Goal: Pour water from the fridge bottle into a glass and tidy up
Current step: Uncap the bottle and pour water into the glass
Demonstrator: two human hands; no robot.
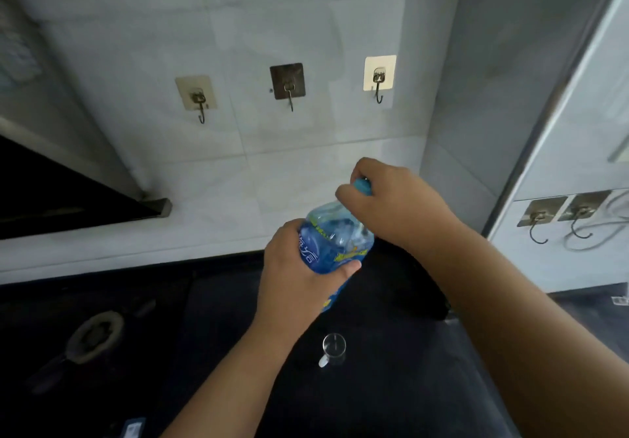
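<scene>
— Bottle [335,240]? Where?

— Held up in the air, above the dark counter [211,335], toward its back edge near the tiled wall [289,172]. Clear plastic, blue label with yellow trim, tilted with the neck leaning up and to the right.

— Cap?

— Blue cap [362,187], on the neck. Mostly covered by the right hand [394,206].

— Fingers there?

— Curled round the cap from above, pinching it between thumb and fingertips. Cannot tell how tightly.

— And the other one?

— Left hand [296,274] wrapped round the bottle's labelled middle, thumb lying across the front of the label, the remaining fingers bent round the far side and hidden.

— Glass?

— Small clear glass [334,349] standing on the counter, below the bottle and nearer the front edge, well apart from both hands. Rim seen almost from straight above; contents impossible to judge.

— Anything else on the surface?

— A round greyish burner ring [97,335] toward the left edge. A small blue-and-white item [132,429] at the front edge, too blurred to identify. A dark bulky shape [422,288] behind the right forearm, also unclear.

— Up on the wall?

— Three adhesive hooks [288,85] in a row, bare. Two more hooks [558,219] on the white panel at the right.
</scene>
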